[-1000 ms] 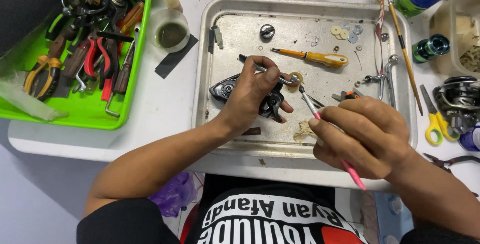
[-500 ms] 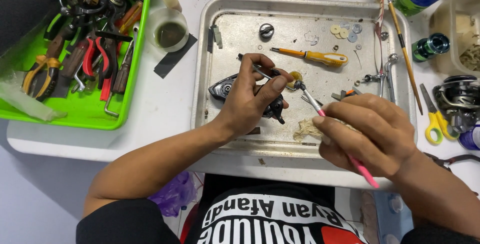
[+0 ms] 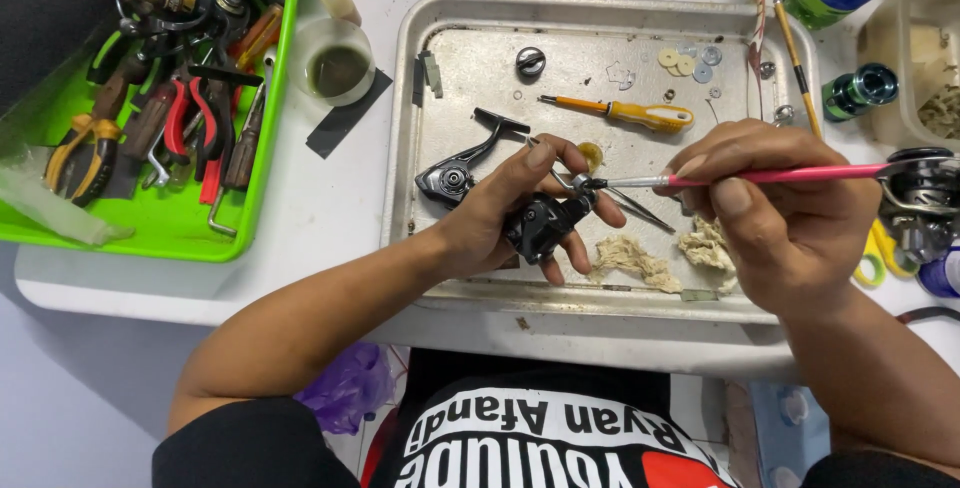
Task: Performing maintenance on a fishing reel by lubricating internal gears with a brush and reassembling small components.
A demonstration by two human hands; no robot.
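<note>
Crosswise, pink brush (image 3: 760,175) pinched in right hand (image 3: 790,218), tip leftward at left hand (image 3: 510,210)-gripped reel body (image 3: 540,223).

Left hand (image 3: 510,213) hides much of reel body (image 3: 540,223).

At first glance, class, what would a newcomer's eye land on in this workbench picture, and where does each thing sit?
First, the two hands over the metal tray: the left hand grips a dark fishing reel while the right hand points a pink brush at it. Next, the bright green tray of pliers at far left. An orange screwdriver lies near the tray's top.
</note>
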